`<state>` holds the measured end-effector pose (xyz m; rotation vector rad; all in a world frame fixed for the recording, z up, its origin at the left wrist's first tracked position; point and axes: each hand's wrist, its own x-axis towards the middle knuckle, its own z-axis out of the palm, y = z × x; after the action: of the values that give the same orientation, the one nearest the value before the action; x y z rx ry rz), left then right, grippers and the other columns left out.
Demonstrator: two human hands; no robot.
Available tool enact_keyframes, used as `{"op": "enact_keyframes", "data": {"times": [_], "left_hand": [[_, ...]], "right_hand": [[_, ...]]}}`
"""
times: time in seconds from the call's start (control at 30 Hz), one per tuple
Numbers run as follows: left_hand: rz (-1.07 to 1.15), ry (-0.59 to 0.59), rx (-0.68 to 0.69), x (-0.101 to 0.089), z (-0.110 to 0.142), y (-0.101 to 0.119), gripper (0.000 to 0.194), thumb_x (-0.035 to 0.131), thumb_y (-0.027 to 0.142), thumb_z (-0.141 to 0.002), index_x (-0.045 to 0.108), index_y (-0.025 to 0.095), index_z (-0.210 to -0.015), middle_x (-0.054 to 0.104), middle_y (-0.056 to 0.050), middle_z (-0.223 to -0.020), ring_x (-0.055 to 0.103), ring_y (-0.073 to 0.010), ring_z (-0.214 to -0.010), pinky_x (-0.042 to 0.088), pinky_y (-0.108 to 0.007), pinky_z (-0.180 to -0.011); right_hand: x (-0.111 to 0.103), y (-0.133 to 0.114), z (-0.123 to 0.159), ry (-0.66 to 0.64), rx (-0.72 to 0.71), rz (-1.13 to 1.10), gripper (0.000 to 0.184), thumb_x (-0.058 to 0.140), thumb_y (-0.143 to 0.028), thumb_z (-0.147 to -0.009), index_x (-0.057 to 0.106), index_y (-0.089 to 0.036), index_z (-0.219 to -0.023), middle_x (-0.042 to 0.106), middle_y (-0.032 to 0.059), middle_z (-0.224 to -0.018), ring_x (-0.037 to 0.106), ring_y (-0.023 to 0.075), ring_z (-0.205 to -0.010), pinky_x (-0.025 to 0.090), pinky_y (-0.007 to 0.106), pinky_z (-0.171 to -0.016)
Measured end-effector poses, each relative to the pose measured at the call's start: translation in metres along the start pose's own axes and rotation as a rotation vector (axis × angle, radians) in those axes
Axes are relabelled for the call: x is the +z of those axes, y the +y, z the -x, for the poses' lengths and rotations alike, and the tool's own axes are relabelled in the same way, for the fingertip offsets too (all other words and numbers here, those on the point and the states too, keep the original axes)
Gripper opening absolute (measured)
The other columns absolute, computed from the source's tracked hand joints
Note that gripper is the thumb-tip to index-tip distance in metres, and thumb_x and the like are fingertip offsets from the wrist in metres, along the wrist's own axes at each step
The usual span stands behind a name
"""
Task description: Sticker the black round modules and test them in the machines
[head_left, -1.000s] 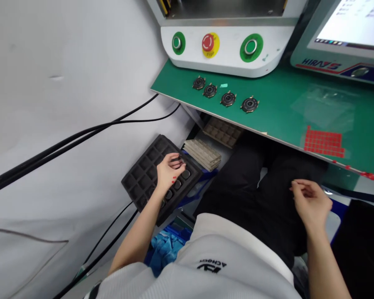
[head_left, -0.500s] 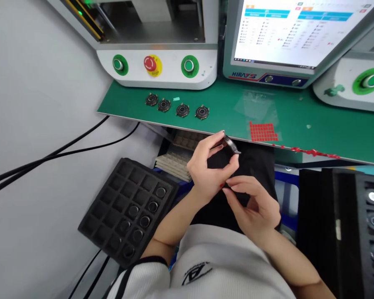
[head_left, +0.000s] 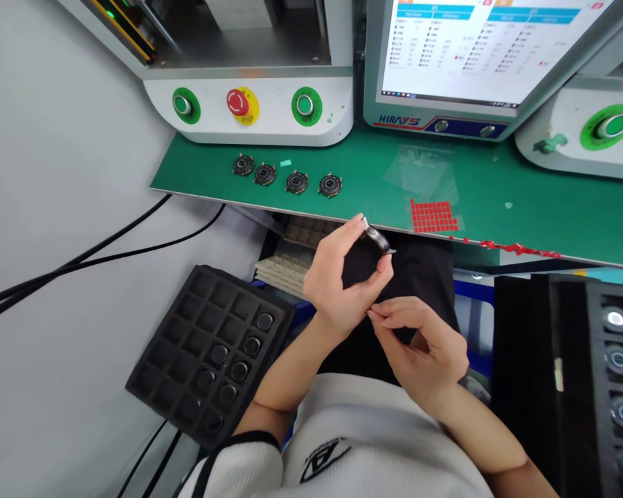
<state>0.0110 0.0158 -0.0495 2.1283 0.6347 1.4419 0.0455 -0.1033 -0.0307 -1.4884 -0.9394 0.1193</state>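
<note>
My left hand (head_left: pixel 342 280) is closed on a small round dark part (head_left: pixel 378 240), held edge-on between thumb and fingers just below the front edge of the green bench. My right hand (head_left: pixel 420 346) sits right under it with thumb and forefinger pinched together at the left hand's fingertips; what they pinch is too small to make out. To my lower left lies a black foam tray (head_left: pixel 176 346) whose right-hand pockets hold several round parts. Several similar round parts (head_left: pixel 285 178) lie in a row on the green mat (head_left: pixel 374 180).
A white machine with green buttons and a red stop button (head_left: pixel 239 104) stands at the back, a monitor (head_left: pixel 477 48) beside it. A sheet of red squares (head_left: pixel 433 216) lies near the bench edge. Another black tray (head_left: pixel 617 387) with parts is at right. Black cables (head_left: pixel 83 256) cross at left.
My left hand left the black foam tray with a round part and rose to the bench edge. My right hand came over to meet it. The view swung right.
</note>
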Motion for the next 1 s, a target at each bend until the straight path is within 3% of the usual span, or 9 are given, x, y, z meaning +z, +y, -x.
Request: {"op": "enact_keyframes", "data": {"times": [0.2, 0.33, 0.4, 0.5, 0.57, 0.7, 0.83, 1.0], "left_hand": [[0.018, -0.005, 0.006, -0.001, 0.001, 0.002, 0.052, 0.074, 0.021, -0.076, 0.057, 0.022, -0.125, 0.067, -0.006, -0.118, 0.069, -0.0201, -0.104, 0.062, -0.033, -0.088], [0.222, -0.030, -0.193, -0.003, -0.001, -0.003, 0.047, 0.075, 0.019, -0.075, 0.061, 0.021, -0.121, 0.068, -0.007, -0.117, 0.069, -0.0200, -0.104, 0.062, -0.031, -0.086], [0.417, -0.135, -0.314, -0.008, -0.003, -0.007, 0.045, 0.075, 0.022, -0.076, 0.062, 0.020, -0.119, 0.069, -0.008, -0.115, 0.071, -0.0201, -0.100, 0.063, -0.030, -0.083], [0.711, -0.431, -0.375, -0.019, -0.006, -0.010, 0.045, 0.075, 0.027, -0.077, 0.063, 0.021, -0.119, 0.072, -0.010, -0.110, 0.074, -0.0210, -0.093, 0.064, -0.027, -0.077], [0.810, -0.570, -0.354, -0.026, -0.007, -0.008, 0.046, 0.076, 0.024, -0.075, 0.065, 0.022, -0.119, 0.072, -0.010, -0.112, 0.074, -0.0213, -0.093, 0.064, -0.027, -0.078], [0.818, -0.621, -0.244, -0.031, -0.011, 0.001, 0.053, 0.076, 0.013, -0.070, 0.068, 0.025, -0.121, 0.071, -0.009, -0.115, 0.072, -0.0190, -0.093, 0.064, -0.024, -0.074], [0.770, -0.628, -0.130, -0.029, -0.016, 0.003, 0.061, 0.076, 0.011, -0.068, 0.066, 0.029, -0.125, 0.072, -0.007, -0.111, 0.072, -0.0166, -0.088, 0.063, -0.022, -0.070], [0.703, -0.642, -0.039, -0.030, -0.020, 0.001, 0.063, 0.078, 0.012, -0.066, 0.066, 0.029, -0.126, 0.073, -0.007, -0.110, 0.071, -0.0173, -0.090, 0.061, -0.027, -0.079]], "right_hand": [[-0.004, -0.003, -0.005, -0.083, -0.094, 0.064, 0.026, 0.064, 0.006, -0.078, 0.053, -0.019, -0.076, 0.069, 0.0045, -0.079, 0.068, 0.0125, -0.070, 0.057, 0.024, -0.058], [-0.018, -0.009, -0.008, -0.113, -0.102, 0.019, 0.032, 0.061, 0.008, -0.077, 0.047, -0.020, -0.073, 0.068, 0.0035, -0.082, 0.067, 0.0129, -0.072, 0.055, 0.024, -0.059], [-0.026, -0.010, -0.012, -0.028, -0.009, -0.076, 0.032, 0.062, 0.006, -0.077, 0.046, -0.021, -0.074, 0.068, 0.0015, -0.081, 0.067, 0.0132, -0.073, 0.056, 0.025, -0.060], [-0.035, -0.009, -0.022, 0.089, 0.249, -0.282, 0.033, 0.067, -0.001, -0.077, 0.044, -0.023, -0.074, 0.067, -0.0018, -0.075, 0.066, 0.0129, -0.071, 0.057, 0.026, -0.061], [-0.036, -0.007, -0.028, 0.037, 0.403, -0.408, 0.034, 0.073, -0.008, -0.077, 0.042, -0.023, -0.072, 0.067, -0.0029, -0.072, 0.065, 0.0123, -0.065, 0.057, 0.025, -0.059], [-0.035, -0.004, -0.035, -0.081, 0.589, -0.593, 0.042, 0.080, -0.023, -0.074, 0.039, -0.022, -0.069, 0.066, -0.0032, -0.069, 0.063, 0.0113, -0.058, 0.057, 0.025, -0.054], [-0.035, -0.006, -0.034, -0.078, 0.654, -0.662, 0.045, 0.083, -0.024, -0.072, 0.038, -0.021, -0.066, 0.065, -0.0045, -0.067, 0.061, 0.0086, -0.055, 0.055, 0.021, -0.053], [-0.039, -0.008, -0.035, -0.115, 0.679, -0.649, 0.046, 0.084, -0.027, -0.071, 0.038, -0.021, -0.066, 0.065, -0.0045, -0.066, 0.061, 0.0091, -0.054, 0.054, 0.021, -0.052]]}}
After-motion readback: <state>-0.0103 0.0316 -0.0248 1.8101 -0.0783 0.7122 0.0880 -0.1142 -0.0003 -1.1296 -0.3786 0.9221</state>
